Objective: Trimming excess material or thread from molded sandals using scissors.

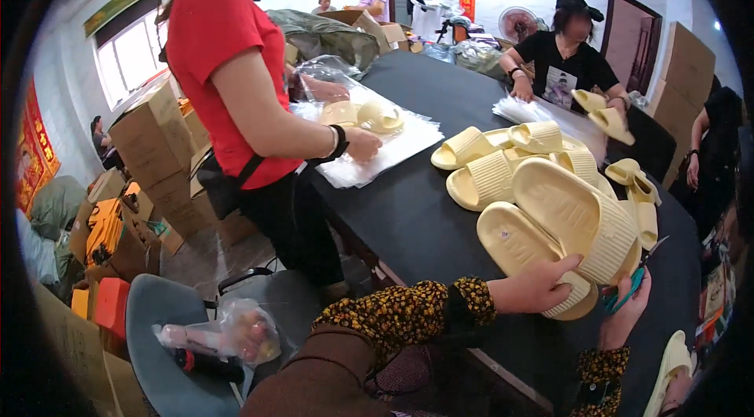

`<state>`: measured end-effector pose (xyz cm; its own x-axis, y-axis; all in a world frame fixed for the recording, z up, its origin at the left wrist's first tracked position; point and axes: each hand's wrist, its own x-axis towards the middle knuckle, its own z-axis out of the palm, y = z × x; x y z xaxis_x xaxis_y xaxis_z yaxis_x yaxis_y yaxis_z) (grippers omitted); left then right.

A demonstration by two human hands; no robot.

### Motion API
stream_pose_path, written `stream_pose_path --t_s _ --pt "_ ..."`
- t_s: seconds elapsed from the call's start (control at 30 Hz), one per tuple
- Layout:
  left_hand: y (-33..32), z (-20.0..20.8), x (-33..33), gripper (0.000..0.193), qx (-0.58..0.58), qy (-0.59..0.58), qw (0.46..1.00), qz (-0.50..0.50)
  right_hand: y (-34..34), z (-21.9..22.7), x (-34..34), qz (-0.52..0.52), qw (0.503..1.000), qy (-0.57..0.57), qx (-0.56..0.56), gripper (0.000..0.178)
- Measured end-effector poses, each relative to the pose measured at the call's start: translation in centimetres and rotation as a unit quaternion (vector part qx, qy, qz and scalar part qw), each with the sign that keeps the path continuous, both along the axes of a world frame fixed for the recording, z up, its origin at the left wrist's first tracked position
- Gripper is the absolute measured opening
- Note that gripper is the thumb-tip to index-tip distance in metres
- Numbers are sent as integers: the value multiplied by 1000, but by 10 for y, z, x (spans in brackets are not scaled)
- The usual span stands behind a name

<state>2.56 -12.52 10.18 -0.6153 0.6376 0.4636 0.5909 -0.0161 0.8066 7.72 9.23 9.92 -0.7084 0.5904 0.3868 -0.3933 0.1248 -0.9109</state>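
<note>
My left hand [538, 285] is closed on a pair of pale yellow slide slippers [561, 209], its thumb and fingers at the ribbed strap of the nearer one. The two slippers lie side by side, tilted so their insoles show. Just right of them, my right hand [627, 311] is closed round teal-handled scissors [620, 291], whose blade tip points up past the slipper strap. Whether the blades touch the slipper I cannot tell. Beyond the held pair, several more yellow slippers [479, 177] are heaped on the dark tabletop [400, 217].
At left, a person in red [224, 79] handles slippers over clear plastic bags [353, 170]. Across the table, a person in black [569, 67] holds a slipper pair beside more bags. A grey chair [153, 307] bears a bagged item; cardboard boxes [157, 134] stand behind.
</note>
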Motion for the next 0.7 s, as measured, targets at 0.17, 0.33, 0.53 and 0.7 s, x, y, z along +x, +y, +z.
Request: stream_pose_path --t_s 0.17,0.33,0.53,0.7 --pt "-4 1 27 52 28 -11 996 81 -2 8 9 34 999 13 -17 48" --pt "-7 -3 27 50 51 24 985 161 -3 8 7 49 998 9 -46 51" --pt "-41 44 8 40 -103 -1 992 68 3 4 8 57 997 38 -46 50" --pt "-72 65 13 50 -260 63 964 8 2 5 8 98 992 35 -67 47"
